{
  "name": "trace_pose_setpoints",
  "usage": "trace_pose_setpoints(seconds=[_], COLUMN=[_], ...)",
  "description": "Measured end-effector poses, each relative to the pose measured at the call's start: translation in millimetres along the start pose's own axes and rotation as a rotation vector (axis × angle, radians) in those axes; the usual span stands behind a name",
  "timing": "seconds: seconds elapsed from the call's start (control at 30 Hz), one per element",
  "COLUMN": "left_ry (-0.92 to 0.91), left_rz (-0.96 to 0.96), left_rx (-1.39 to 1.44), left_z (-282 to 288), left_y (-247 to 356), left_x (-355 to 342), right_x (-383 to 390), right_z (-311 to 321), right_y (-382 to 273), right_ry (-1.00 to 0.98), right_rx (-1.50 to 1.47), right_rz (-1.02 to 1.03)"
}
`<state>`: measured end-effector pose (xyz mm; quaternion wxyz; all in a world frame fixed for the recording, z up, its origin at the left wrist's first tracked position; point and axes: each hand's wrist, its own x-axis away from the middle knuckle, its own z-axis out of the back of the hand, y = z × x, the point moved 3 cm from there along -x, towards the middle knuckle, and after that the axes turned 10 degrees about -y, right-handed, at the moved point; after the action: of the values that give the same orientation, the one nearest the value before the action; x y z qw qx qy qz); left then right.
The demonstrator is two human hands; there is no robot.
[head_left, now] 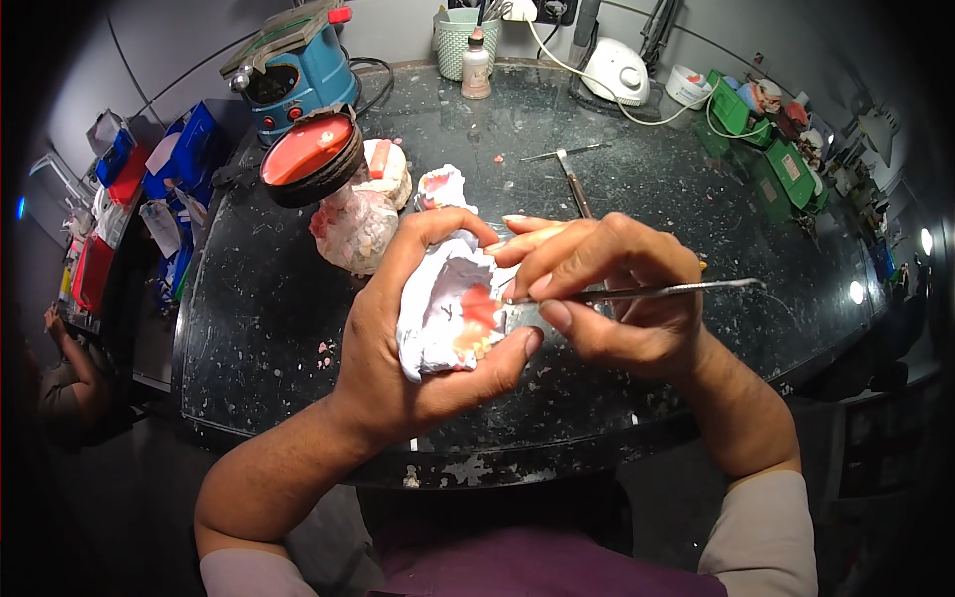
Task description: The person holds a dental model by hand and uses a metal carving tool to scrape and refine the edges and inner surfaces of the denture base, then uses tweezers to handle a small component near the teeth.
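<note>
My left hand [383, 338] is wrapped round a white plaster dental model [426, 308], tilted toward me above the table. Pink wax [480, 310] covers part of its inner side, and a few yellowish teeth [477, 350] sit along the wax's lower edge. Between the thumb and fingers of my right hand [627, 289] is a thin metal dental carving tool [686, 289]. The tool's working end meets the edge of the wax, where my fingertips partly hide it. Fingers of my right hand also reach the model's far edge.
Behind my left hand stand a plaster-crusted stand with a red wax dish [308, 149] and a smaller model [441, 187]. Another tool [574, 184] lies farther back. A blue machine [303, 80], a bottle [477, 65], a white device [615, 72] and green bins [786, 164] line the edges.
</note>
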<state>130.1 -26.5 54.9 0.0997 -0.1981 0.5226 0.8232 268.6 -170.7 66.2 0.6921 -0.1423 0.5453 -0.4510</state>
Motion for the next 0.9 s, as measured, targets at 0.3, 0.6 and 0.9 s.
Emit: trace_pose_setpoints(seconds=[0.3,0.6,0.9], left_ry=[0.018,0.000,0.000], left_rz=[0.116,0.138,0.133], left_rx=[0.169,0.225,0.131], left_z=[-3.7,-2.1,3.6], left_y=[-10.6,-10.7,-19.2], left_x=[1.2,-1.7,-3.9], right_x=[1.0,-0.1,1.3], right_z=[-1.4,1.9,2.4], right_y=[1.0,2.2,4.7], right_ry=[-0.039,-0.020,-0.027], right_rx=[0.075,0.063,0.096], right_rz=[0.024,-0.024,-0.035])
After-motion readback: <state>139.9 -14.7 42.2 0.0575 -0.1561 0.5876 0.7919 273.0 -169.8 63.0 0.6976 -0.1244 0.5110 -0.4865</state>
